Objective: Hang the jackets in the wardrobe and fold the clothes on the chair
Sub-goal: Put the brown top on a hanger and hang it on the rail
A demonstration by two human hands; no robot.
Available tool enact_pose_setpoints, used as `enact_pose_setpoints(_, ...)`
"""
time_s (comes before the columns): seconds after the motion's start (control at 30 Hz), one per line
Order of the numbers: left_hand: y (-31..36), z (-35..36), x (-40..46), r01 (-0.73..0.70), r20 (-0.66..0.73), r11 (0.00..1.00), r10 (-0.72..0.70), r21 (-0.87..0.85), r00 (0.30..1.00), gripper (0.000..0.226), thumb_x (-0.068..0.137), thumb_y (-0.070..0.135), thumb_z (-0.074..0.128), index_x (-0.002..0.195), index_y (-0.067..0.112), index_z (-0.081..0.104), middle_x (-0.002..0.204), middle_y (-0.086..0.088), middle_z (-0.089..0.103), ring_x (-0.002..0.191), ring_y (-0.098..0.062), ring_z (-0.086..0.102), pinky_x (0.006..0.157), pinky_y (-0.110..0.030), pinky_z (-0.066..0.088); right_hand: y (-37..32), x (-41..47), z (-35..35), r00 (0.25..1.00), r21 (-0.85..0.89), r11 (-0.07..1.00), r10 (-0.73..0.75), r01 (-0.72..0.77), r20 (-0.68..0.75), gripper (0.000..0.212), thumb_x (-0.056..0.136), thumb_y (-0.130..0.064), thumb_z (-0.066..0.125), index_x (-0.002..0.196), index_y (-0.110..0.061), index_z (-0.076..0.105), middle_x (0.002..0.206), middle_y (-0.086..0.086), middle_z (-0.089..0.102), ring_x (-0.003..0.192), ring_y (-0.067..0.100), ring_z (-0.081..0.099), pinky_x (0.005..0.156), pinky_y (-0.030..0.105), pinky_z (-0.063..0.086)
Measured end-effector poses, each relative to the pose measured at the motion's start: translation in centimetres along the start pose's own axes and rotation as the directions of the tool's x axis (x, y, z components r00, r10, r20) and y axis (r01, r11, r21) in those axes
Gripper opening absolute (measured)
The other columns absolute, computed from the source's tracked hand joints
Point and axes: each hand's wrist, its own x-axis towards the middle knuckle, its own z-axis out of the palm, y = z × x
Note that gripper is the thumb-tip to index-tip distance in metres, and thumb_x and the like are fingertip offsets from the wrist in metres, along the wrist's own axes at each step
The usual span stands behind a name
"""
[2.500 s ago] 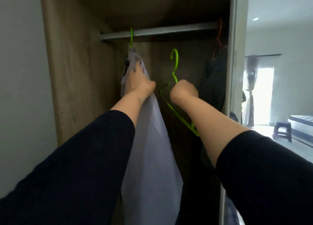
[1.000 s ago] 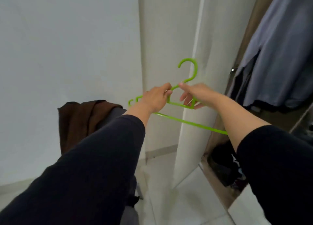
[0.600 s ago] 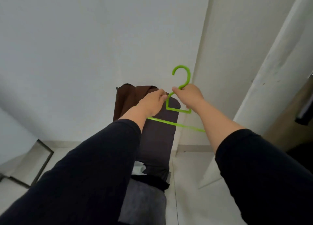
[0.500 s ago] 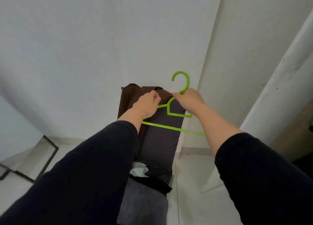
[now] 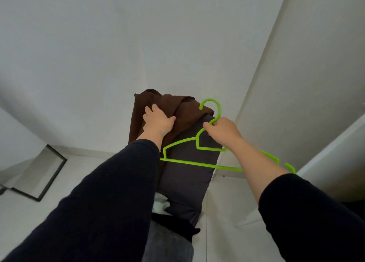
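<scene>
Brown fabric is what the coming move turns on: in the head view, the only one, the brown jacket (image 5: 158, 103) lies draped over the top of the chair back (image 5: 187, 173), straight ahead against the white wall (image 5: 98, 44). The left hand (image 5: 158, 121) is already on it, palm down, fingers spread and reaching over the folds with the thumb out to the right; whether they have closed on the cloth I cannot tell. The right hand (image 5: 223, 132) sits just to the right and a little lower, fingers pinched round the neck of the green hanger (image 5: 197, 162) below its hook. The hanger's long bar runs left to right across the chair back, its left tip near the left sleeve (image 5: 108, 192). So the left hand is the nearer one to lift the jacket, probably toward the hanger.
</scene>
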Motion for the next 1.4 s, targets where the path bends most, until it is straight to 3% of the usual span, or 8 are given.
enact_pose_setpoints(0.17,-0.6,0.4,0.9,0.023,-0.031,1.0,-0.023,0.004,0.999,0.06,0.089,0.023,0.051,0.143,0.014,0.025,0.134,-0.015,0.049,0.123,-0.037,0.046,0.104,-0.051,0.036,1.2,0.9,0.6,1.0,-0.021,1.0,0.007,-0.006,0.014,0.033,0.084,-0.038,0.052,0.067,-0.017,0.07,0.062,0.001,0.056,0.069,0.024,0.056,0.06,0.028,0.038)
enact_pose_setpoints(0.43,-1.9,0.0,-2.3,-0.151,0.188,0.985,0.164,-0.086,0.968,0.058,0.087,0.031,0.037,0.144,0.029,0.029,0.136,-0.008,0.05,0.124,-0.034,0.046,0.107,-0.051,0.031,0.7,-1.2,-0.2,0.999,-0.051,0.999,0.014,-0.016,-0.033,0.027,0.082,-0.04,0.052,0.069,-0.017,0.058,0.074,0.002,0.058,0.08,0.028,0.059,0.065,0.03,0.042)
enact_pose_setpoints(0.57,-1.7,-0.7,-4.7,-0.256,0.304,0.963,0.268,-0.08,0.914,0.056,0.092,0.014,0.043,0.147,0.015,0.032,0.147,-0.009,0.041,0.135,-0.029,0.038,0.113,-0.035,0.029,-0.2,-3.8,-0.7,0.996,-0.117,0.992,-0.058,0.049,-0.072,0.042,0.08,-0.036,0.056,0.122,-0.034,0.052,0.113,-0.001,0.063,0.107,0.026,0.059,0.083,0.034,0.046)
enact_pose_setpoints(0.7,-0.7,-1.5,-8.3,-0.285,0.423,0.955,0.293,-0.083,0.857,0.038,0.088,-0.002,0.044,0.125,0.003,0.055,0.131,-0.012,0.055,0.124,-0.027,0.048,0.096,-0.021,0.036,-1.0,-6.0,-0.5,0.983,-0.217,0.96,-0.184,0.179,-0.002,0.076,0.079,-0.029,0.055,0.141,-0.054,0.018,0.109,0.003,0.064,0.104,0.03,0.06,0.08,0.035,0.047)
enact_pose_setpoints(0.8,-0.6,-1.6,-9.6,-0.248,0.5,0.965,0.254,-0.082,0.828,0.021,0.083,-0.003,0.045,0.095,0.006,0.06,0.108,-0.016,0.062,0.109,-0.029,0.056,0.086,-0.029,0.042,-0.9,-6.9,0.0,0.983,-0.241,0.953,-0.175,0.185,0.061,0.066,0.078,-0.03,0.056,0.134,-0.056,0.032,0.112,-0.001,0.065,0.109,0.027,0.058,0.087,0.038,0.049)
enact_pose_setpoints(1.0,-1.8,-2.2,-9.0,-0.031,0.47,0.973,0.139,-0.231,0.872,0.018,0.087,0.024,0.049,0.088,0.008,0.058,0.097,-0.01,0.059,0.089,-0.022,0.053,0.08,-0.033,0.04,0.7,-7.2,0.9,0.993,-0.175,0.978,-0.118,0.117,0.004,0.015,0.08,-0.033,0.058,0.09,-0.044,0.057,0.1,-0.005,0.067,0.098,0.025,0.062,0.079,0.033,0.05)
enact_pose_setpoints(1.13,-2.9,-1.8,-7.1,-0.075,0.321,0.978,0.136,-0.195,0.937,0.03,0.099,0.02,0.034,0.118,0.015,0.057,0.125,-0.007,0.055,0.11,-0.022,0.052,0.099,-0.035,0.041,0.7,-6.8,0.2,0.989,-0.131,0.981,-0.146,0.143,-0.02,0.021,0.078,-0.028,0.057,0.09,-0.045,0.06,0.095,-0.007,0.067,0.094,0.022,0.062,0.076,0.03,0.048)
enact_pose_setpoints(1.4,-1.0,0.3,-4.1,-0.006,0.122,0.981,0.03,-0.195,0.992,0.081,0.09,0.037,0.06,0.15,0.011,0.011,0.154,-0.012,0.025,0.139,-0.037,0.026,0.115,-0.047,0.025,1.8,-6.4,-0.1,0.988,-0.143,0.978,-0.155,0.15,-0.026,0.019,0.074,-0.025,0.058,0.081,-0.043,0.059,0.084,-0.012,0.064,0.088,0.019,0.062,0.069,0.025,0.043)
